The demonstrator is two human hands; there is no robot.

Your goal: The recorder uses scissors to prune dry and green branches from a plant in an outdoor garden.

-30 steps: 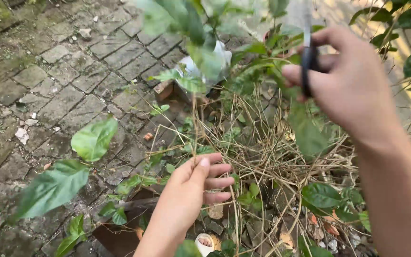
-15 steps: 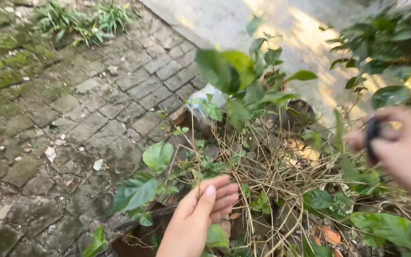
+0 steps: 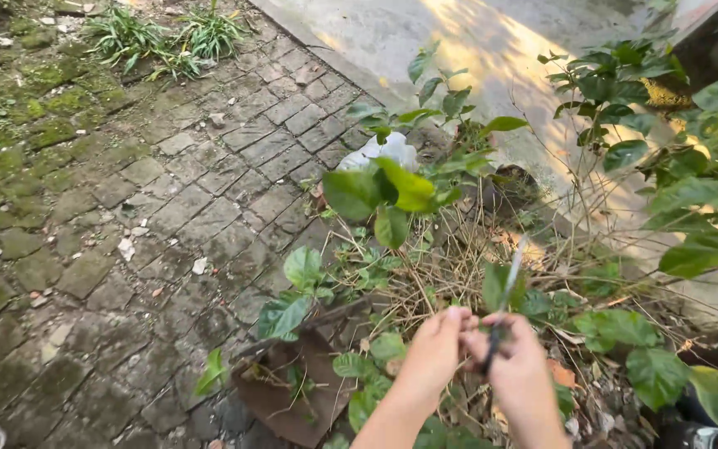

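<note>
My left hand [image 3: 435, 347] pinches a thin dry stem low in the middle of the view, among green leaves. Right beside it, almost touching, my right hand [image 3: 518, 372] is closed around the dark handles of a pair of scissors [image 3: 504, 301], whose pale blades point up and slightly right. Both hands sit above a tangle of dry straw-coloured stalks [image 3: 459, 274] and leafy green plants [image 3: 392, 193]. Whether the blades are open is blurred.
Mossy brick paving [image 3: 126, 208] fills the left. A white plastic bag [image 3: 382, 151] lies behind the plants. A brown broken pot or sheet [image 3: 292, 382] lies lower centre. Sunlit concrete [image 3: 475, 50] runs along the top right, and a leafy shrub [image 3: 691, 183] stands at right.
The view has tilted up and pulled back. My right hand came down from the upper right with the scissors and now meets my left hand, which has closed on a stem.
</note>
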